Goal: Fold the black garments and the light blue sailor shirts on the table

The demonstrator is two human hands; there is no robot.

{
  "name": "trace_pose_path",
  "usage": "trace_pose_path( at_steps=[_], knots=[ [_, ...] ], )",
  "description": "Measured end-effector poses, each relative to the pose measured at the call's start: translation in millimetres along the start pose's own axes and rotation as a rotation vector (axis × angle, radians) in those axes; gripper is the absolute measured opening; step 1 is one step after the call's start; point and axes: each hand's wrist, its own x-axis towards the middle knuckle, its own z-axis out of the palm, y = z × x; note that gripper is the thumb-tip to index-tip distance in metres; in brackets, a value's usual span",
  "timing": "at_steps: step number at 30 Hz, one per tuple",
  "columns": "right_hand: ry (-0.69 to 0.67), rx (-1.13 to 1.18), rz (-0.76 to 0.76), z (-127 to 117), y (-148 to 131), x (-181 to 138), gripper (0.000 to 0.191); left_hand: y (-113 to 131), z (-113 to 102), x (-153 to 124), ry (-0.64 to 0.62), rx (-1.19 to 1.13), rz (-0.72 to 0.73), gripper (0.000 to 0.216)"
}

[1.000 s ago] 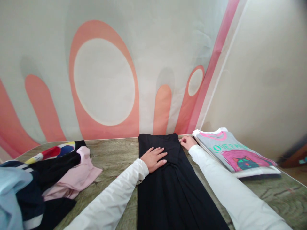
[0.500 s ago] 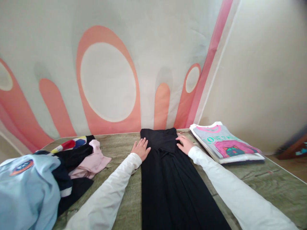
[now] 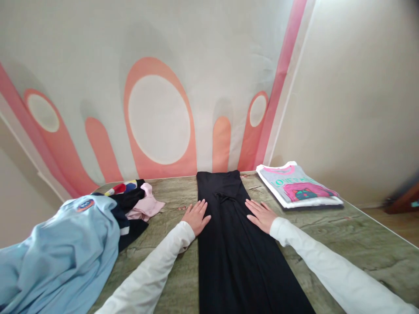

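A pair of black trousers lies lengthwise on the table, its waist end by the wall and its near end running out of view at the bottom. Flat on its left edge rests my left hand, fingers stretched forward. My right hand lies open at the right edge, fingertips on the cloth and palm over the tabletop. Some creases gather in the fabric near the waist. Neither hand grips anything.
To the left is a loose heap with a light blue garment, a pink one and dark ones. Folded shirts are stacked at the back right. Behind the wood-patterned table stands a wall.
Both hands have slid down the trousers toward me, and the right hand's fingers have straightened out. The camera view has shifted, showing more of the heap on the left.
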Motion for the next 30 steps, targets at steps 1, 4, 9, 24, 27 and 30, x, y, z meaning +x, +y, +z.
trace_pose_path(
  at_steps=[1,4,9,24,27,30],
  knots=[
    [0.007,-0.013,0.054,0.1,-2.8,-5.8,0.058,1.6,-1.9,-4.0,-0.003,0.006,-0.005,0.057],
    [0.058,-0.045,0.168,-0.5,-8.2,-17.8,0.059,10.2,-8.7,-16.3,0.005,0.014,0.012,0.053],
    [0.059,-0.002,-0.022,2.8,-25.4,-22.6,0.057,27.5,-13.7,-28.6,0.026,-0.037,0.098,0.051],
    [-0.016,-0.002,0.019,7.1,-18.7,43.5,0.060,-17.6,2.6,28.2,-0.023,0.028,0.044,0.060],
    [-0.006,-0.008,0.045,6.0,-16.1,59.3,0.059,-22.6,-0.4,47.4,-0.051,0.039,0.020,0.059],
    [-0.004,-0.032,0.062,5.4,-19.0,60.5,0.056,-16.3,-0.9,51.4,-0.065,0.062,0.007,0.054]
  ],
)
